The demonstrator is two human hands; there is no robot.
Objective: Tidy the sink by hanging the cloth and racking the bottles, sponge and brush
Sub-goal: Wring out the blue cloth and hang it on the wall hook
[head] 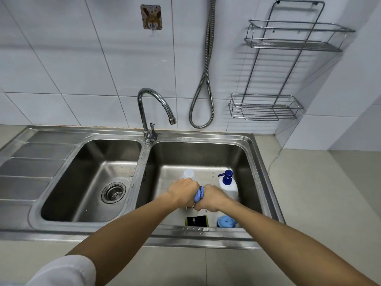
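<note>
Both hands, left [182, 191] and right [212, 198], fingers clenched on one blue cloth [199, 194] over right sink basin [250, 172]. Two bottles: pump bottle [227, 183] at 1 o'clock, clear one [188, 174] at 11. One sponge [196, 220] at 6; blue item [225, 221] at 5.

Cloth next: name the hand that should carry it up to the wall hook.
Left, probably. Both hands, left and right, grip the cloth over the right basin. The hook is up to the left, so the right would reach across.
</note>
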